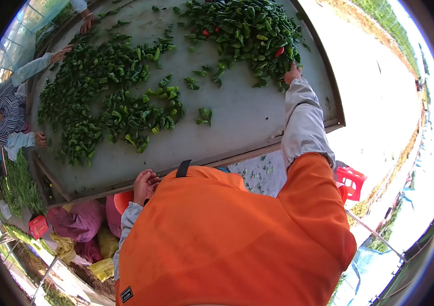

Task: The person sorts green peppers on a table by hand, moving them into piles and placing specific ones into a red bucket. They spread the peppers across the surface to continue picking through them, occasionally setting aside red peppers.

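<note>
Green peppers (247, 35) with a few red ones are heaped at the far right of a grey table (232, 115). My right hand (293, 74) reaches to the near right edge of this heap and touches peppers there; its fingertips are partly hidden among them. A wide spread of green peppers (99, 66) covers the left half of the table, and a few loose ones (204, 116) lie between the two groups. My left hand (146, 184) rests by the table's near edge, fingers loosely curled, close to my orange clothing, away from the peppers.
Along the left side, a co-worker in striped clothing (11, 109) has hands at the pepper spread; another person's hand (87, 23) is at the far left. Pink sacks (81, 220) and a red bowl (122, 201) sit below the near edge. A red basket (350, 182) stands at right.
</note>
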`<state>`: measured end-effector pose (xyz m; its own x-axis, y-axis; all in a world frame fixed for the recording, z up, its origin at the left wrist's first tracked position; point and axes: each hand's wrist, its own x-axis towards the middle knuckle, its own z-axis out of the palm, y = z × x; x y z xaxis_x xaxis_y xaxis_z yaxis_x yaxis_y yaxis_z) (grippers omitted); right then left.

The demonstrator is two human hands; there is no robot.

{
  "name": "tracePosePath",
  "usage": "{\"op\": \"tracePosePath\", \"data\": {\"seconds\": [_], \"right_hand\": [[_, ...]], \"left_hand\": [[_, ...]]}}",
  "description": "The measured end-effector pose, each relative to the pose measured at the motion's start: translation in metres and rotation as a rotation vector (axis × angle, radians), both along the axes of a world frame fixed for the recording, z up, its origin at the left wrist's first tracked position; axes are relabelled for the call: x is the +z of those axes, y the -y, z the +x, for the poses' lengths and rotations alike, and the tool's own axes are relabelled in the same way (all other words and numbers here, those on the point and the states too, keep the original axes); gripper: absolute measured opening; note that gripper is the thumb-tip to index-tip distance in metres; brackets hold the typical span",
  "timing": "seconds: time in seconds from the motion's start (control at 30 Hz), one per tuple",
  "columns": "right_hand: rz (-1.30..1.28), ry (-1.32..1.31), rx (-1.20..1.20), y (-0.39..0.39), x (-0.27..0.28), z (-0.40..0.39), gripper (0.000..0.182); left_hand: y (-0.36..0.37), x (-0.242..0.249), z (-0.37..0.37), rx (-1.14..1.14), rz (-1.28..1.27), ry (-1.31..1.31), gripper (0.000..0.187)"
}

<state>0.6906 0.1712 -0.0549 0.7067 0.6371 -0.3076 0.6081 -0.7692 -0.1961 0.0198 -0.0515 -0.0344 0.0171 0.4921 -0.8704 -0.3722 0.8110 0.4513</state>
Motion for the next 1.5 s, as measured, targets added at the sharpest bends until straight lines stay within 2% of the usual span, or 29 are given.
{"op": "tracePosePath", "data": {"seconds": [0.13,0.23,0.27,0.3,0.37,0.4,0.43,0.47,0.53,0.57,0.63,0.7,0.77,0.87,0.97,1.03,1.13,1.27,1.37,1.4,1.5], "right_hand": [[-0.072,0.109,0.055,-0.013,-0.028,0.002,0.059],[-0.082,-0.033,-0.022,-0.011,-0.031,-0.010,0.055],[-0.060,-0.084,0.037,-0.005,-0.030,-0.020,0.059],[-0.037,-0.138,0.095,0.001,-0.026,-0.033,0.064],[-0.061,-0.109,0.185,0.013,-0.006,-0.086,0.062],[-0.088,-0.160,0.236,0.022,0.026,-0.123,0.065],[-0.054,-0.167,0.313,0.028,0.016,-0.143,0.065],[-0.030,-0.236,0.344,0.037,0.033,-0.172,0.067],[0.088,-0.406,0.546,0.049,0.005,-0.197,0.068],[0.091,-0.573,0.454,0.054,0.002,-0.203,0.065],[0.089,-0.902,0.257,0.067,0.042,-0.228,0.059],[0.282,-0.725,0.483,0.080,-0.025,-0.193,0.032],[0.304,-0.348,0.322,0.083,0.023,-0.191,0.021],[0.362,-0.129,0.466,0.097,0.047,-0.195,0.018],[0.312,-0.222,0.755,0.106,0.047,-0.236,0.025],[0.191,-0.224,0.820,0.109,0.039,-0.268,0.030],[0.002,-0.256,0.709,0.104,0.028,-0.298,0.035],[0.022,-0.228,0.761,0.112,0.035,-0.324,0.036],[0.098,-0.342,0.828,0.126,0.027,-0.335,0.035],[0.178,-0.428,0.835,0.131,0.033,-0.333,0.028],[0.290,-1.420,-0.026,0.125,0.049,-0.307,0.022]], "left_hand": [[0.008,-0.010,-0.009,-0.001,-0.010,-0.013,0.016],[0.009,-0.012,-0.008,-0.004,-0.021,-0.031,0.016],[0.008,-0.010,-0.006,-0.002,-0.026,-0.043,0.016],[0.005,-0.008,-0.005,-0.014,-0.025,-0.044,0.016],[-0.001,-0.005,-0.003,-0.025,-0.023,-0.047,0.015],[-0.005,-0.002,0.000,-0.022,-0.017,-0.040,0.015],[-0.009,0.002,0.005,-0.019,-0.012,-0.035,0.015],[-0.011,0.005,0.008,-0.014,-0.008,-0.032,0.015],[-0.014,0.005,0.015,-0.028,-0.007,-0.027,0.014],[-0.014,0.006,0.018,-0.033,-0.006,-0.024,0.014],[-0.011,-0.003,0.020,-0.056,-0.015,-0.019,0.015],[-0.008,-0.010,0.019,-0.072,-0.016,-0.011,0.015],[-0.003,-0.015,0.017,-0.080,-0.013,0.005,0.015],[-0.003,-0.009,0.018,-0.054,-0.019,0.018,0.016],[-0.004,-0.007,0.020,-0.067,-0.005,0.018,0.017],[-0.004,-0.002,0.024,-0.070,-0.003,0.005,0.017],[-0.002,-0.002,0.024,-0.070,0.007,0.006,0.016],[0.001,0.001,0.025,-0.053,0.001,0.003,0.015],[0.001,0.002,0.025,-0.041,0.030,0.017,0.015],[0.001,0.001,0.025,-0.040,0.033,0.017,0.015],[0.003,0.000,0.022,-0.042,0.039,0.019,0.015]]}}
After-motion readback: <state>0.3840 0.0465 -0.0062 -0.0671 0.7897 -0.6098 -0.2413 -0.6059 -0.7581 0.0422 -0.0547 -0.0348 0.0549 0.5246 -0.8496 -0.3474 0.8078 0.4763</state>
